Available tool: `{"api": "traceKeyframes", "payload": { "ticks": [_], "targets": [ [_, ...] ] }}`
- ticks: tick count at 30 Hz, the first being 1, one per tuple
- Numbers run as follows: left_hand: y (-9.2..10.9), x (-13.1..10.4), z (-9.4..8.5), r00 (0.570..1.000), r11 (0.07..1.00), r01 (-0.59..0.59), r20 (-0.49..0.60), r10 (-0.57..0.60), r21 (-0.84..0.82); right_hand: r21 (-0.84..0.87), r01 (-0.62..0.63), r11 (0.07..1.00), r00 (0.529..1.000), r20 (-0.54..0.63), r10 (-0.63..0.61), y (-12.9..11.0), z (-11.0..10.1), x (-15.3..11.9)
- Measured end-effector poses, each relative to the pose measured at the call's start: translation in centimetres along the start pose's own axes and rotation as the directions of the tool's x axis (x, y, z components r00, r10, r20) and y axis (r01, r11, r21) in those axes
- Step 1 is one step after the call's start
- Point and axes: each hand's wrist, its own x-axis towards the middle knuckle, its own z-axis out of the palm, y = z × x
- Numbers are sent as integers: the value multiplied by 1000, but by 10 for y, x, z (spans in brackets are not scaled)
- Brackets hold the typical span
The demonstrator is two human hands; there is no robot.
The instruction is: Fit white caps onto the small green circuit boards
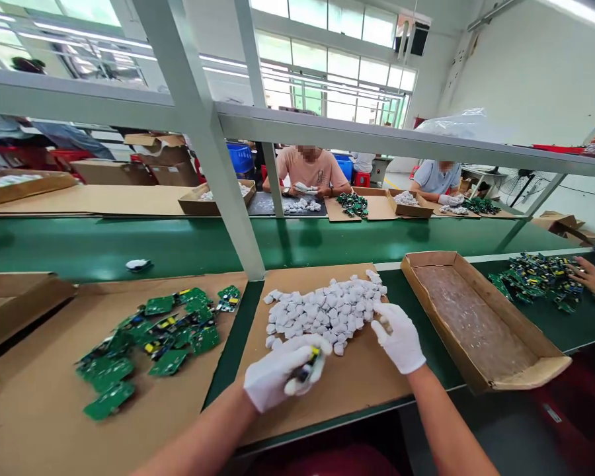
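Showing yellow and dark parts, the held board (305, 370) blurs.

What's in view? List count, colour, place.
Flat circuit boards: uncounted heap, green, near left
Small rounded pieces: uncounted heap, white, centre
Flat cardboard sheets: two, brown, under these heaps
Shallow cardboard boxes: several, brown, right, left, far side
More circuit boards: uncounted heap, green, far right, by a bare hand
Smooth belt: one, green, across the middle
Metal frame: one, grey, along the belt
Co-workers: two, pink and blue shirts, across the belt
Left gloved hand: one, white, lower centre, gripping a blurred part
Right gloved hand: one, white, beside the white pieces
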Motion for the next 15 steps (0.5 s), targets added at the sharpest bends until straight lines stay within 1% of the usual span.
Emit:
{"api": "traceKeyframes", "payload": {
  "ticks": [3, 5, 7, 10, 13, 15],
  "targets": [
    [5, 29, 0, 1000, 997, 24, 6, -24, -68, 1, -15, 1000, 1000, 17, 15, -15, 22, 23],
    [6, 39, -6, 999, 993, 45, 14, -44, -108, 24, -27, 999, 999, 22, 27, -17, 30, 27],
    [6, 41, -13, 998, 990, 65, 0, -65, -128, 69, -42, 997, 999, 24, 41, -14, 31, 25],
    [3, 38, -21, 996, 986, 65, -54, -74, -153, 165, -96, 982, 995, 44, 90, -5, 27, 18],
    [-1, 36, -23, 991, 974, 53, -106, -78, -221, 242, -176, 954, 984, 84, 160, 5, 23, 15],
    [-3, 36, -23, 989, 968, 65, -115, -96, -244, 264, -221, 939, 975, 87, 205, 8, 23, 16]
  ]
}}
